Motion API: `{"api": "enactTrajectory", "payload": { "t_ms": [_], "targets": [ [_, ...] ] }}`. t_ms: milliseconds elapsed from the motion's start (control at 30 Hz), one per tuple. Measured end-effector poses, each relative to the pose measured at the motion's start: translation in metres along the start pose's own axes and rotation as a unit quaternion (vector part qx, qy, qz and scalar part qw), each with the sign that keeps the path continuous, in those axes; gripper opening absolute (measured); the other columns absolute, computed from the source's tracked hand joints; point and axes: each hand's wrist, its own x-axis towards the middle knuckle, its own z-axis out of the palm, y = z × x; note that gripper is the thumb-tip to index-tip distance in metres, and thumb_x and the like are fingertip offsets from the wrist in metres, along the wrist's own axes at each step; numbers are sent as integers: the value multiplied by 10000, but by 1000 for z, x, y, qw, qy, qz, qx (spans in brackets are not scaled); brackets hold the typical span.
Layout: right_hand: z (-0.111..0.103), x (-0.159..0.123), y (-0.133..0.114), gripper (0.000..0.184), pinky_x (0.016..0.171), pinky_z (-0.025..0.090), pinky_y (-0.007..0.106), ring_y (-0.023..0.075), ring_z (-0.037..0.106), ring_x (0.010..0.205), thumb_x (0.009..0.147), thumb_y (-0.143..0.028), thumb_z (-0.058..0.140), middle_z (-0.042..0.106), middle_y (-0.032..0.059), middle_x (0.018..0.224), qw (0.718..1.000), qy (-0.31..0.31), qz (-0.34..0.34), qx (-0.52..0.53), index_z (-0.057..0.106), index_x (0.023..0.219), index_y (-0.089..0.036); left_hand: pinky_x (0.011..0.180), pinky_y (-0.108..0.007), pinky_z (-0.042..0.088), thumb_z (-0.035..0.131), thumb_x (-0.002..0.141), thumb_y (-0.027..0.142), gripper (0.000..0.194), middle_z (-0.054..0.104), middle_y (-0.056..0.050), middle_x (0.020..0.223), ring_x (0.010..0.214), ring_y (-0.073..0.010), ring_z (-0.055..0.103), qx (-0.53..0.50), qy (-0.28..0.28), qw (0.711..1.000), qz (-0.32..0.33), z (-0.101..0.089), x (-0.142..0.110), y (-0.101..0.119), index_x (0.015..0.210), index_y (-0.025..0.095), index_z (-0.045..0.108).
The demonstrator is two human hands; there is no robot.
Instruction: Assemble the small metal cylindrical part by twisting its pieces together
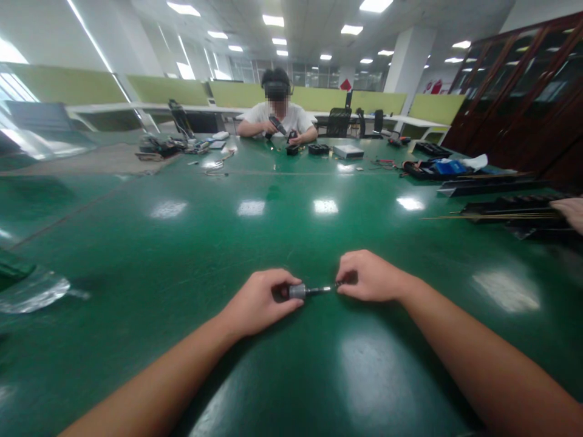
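Low over the green table point(191, 243), my left hand point(260, 301) grips a grey cylinder with a thin shaft point(297, 291) between thumb and fingers. The cylinder lies sideways, its dark back end partly covered by the hand. Its dark and silvery shaft points right, toward my right hand point(367, 276). The thumb and fingers of that hand are pinched at the shaft's tip, around a small dark piece point(337, 285). Most of this piece is hidden, and I cannot tell whether it is joined to the shaft.
Across the table a person point(277, 115) handles a dark tool. Near them are black trays point(317, 149) and a grey box point(348, 151). At right, another person's hand point(570, 212) is beside black strips and thin rods point(501, 216). Clear plastic point(39, 291) lies at left.
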Motion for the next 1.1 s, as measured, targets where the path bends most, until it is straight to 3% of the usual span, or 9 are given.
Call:
{"api": "enactTrajectory", "payload": {
  "t_ms": [200, 500, 600, 733, 867, 1100],
  "targets": [
    [1, 1, -2, 65, 687, 441, 258, 136, 605, 730, 772, -222, 723, 672, 15, 770, 1000, -8, 3, 11, 747, 820, -185, 694, -243, 516, 709, 798, 271, 190, 705, -27, 864, 746, -156, 650, -3, -1, 1000, -1, 0, 0, -1, 968, 185, 722],
    [34, 17, -19, 111, 768, 447, 295, 170, 585, 824, 839, -271, 687, 680, 44, 834, 997, 53, -61, 9, 728, 891, -181, 682, -247, 497, 697, 805, 255, 171, 686, -25, 847, 742, -158, 633, 12, -3, 1000, 17, 2, 2, 0, 962, 189, 710],
    [41, 21, -24, 121, 782, 449, 304, 181, 577, 846, 865, -267, 655, 678, 57, 852, 996, 68, -60, 1, 723, 894, -171, 786, -270, 497, 679, 821, 241, 127, 686, -45, 948, 869, -179, 639, 25, 12, 998, 52, 3, 3, 4, 933, 188, 711],
    [42, 20, -27, 139, 804, 458, 308, 186, 579, 874, 852, -285, 671, 669, 62, 880, 996, 65, -52, 8, 714, 923, -174, 758, -272, 488, 645, 856, 255, 224, 695, -31, 961, 833, -172, 636, 43, 10, 998, 34, 2, 0, 7, 1072, 207, 679],
    [39, 16, -25, 216, 826, 470, 316, 197, 577, 917, 814, -303, 711, 659, 65, 933, 997, 64, -44, 21, 698, 992, -182, 727, -267, 469, 611, 886, 253, 160, 685, -10, 899, 783, -159, 620, 49, -5, 998, 33, 0, -2, 9, 1028, 215, 672],
    [35, 12, -24, 262, 838, 477, 332, 202, 579, 923, 784, -293, 737, 662, 66, 940, 997, 67, -22, 33, 692, 1017, -181, 724, -265, 468, 726, 784, 226, 233, 654, -16, 912, 806, -166, 602, 48, 2, 998, 28, 2, 0, 4, 1009, 200, 669]
  ]
}}
